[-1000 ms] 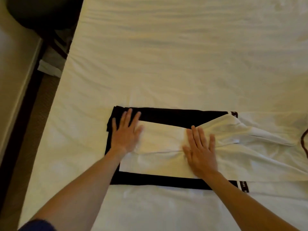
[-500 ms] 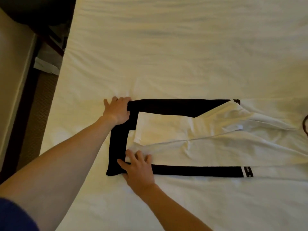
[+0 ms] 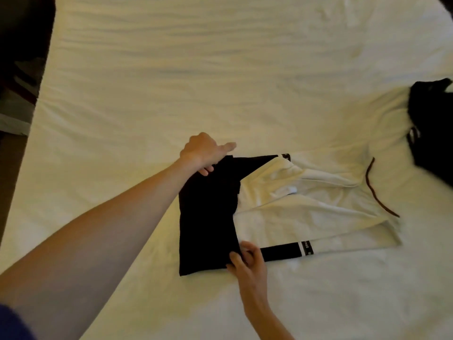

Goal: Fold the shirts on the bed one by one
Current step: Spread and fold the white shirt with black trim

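Note:
A white shirt with black panels (image 3: 294, 212) lies on the bed (image 3: 196, 82), its dark-trimmed collar at the right. Its black bottom end (image 3: 208, 217) is turned over onto the white middle. My left hand (image 3: 204, 153) grips the far corner of that black flap and holds it a little above the bed. My right hand (image 3: 246, 260) pinches the near corner of the same flap at the shirt's front edge.
A dark garment (image 3: 434, 128) lies bunched at the bed's right edge. The bed's left edge runs down the left side, with dark floor and furniture (image 3: 17, 69) beyond it. White sheet spreads beyond and in front of the shirt.
Both hands took hold of the shirt's left end and carried it rightward, turning the black bottom over onto the white part. The view shifted right, bringing the dark garment into sight.

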{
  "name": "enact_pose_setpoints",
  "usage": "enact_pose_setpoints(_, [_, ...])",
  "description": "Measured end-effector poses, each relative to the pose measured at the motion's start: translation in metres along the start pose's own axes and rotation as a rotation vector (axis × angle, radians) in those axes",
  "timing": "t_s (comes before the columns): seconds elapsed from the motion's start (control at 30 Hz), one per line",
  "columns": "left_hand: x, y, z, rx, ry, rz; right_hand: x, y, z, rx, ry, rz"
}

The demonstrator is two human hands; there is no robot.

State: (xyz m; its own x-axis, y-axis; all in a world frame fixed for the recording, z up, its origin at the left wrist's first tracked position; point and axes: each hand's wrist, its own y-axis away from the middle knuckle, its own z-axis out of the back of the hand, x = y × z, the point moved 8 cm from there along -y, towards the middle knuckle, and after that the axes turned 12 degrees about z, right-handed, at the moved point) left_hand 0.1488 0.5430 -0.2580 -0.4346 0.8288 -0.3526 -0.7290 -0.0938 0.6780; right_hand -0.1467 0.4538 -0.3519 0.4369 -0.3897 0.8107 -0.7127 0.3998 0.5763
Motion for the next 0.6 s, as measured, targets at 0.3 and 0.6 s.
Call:
enact_pose_setpoints(0.3, [0.046,0.003,-0.014,-0.213,-0.346,-0.484,0.028,-0.011,0.015,-0.021,0.414,0.169])
enact_pose_setpoints(0.6, [0.101,-0.002,-0.042,-0.147,-1.152,-0.673,0.026,0.021,-0.104,0.391,1.356,0.498])
